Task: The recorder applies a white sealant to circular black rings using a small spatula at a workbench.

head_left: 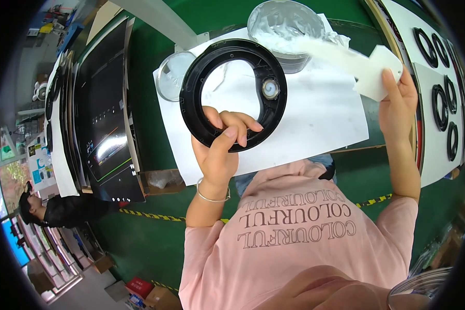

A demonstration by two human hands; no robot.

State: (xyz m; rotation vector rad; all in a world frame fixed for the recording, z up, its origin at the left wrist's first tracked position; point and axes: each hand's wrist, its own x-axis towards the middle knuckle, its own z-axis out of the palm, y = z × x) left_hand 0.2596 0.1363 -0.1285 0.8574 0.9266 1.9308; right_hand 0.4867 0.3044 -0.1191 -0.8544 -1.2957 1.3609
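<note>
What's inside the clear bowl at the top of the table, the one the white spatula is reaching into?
The clear bowl holds a white paste, smeared over its inner wall. The blade of the white spatula, held by the right hand, lies on its rim. The spatula hides the bowl's near side.

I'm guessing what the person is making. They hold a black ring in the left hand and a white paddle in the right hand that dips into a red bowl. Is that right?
Almost. In the head view the bowl is clear with white paste inside, not red. The left hand does hold the black ring, and the right hand holds the white paddle.
</note>
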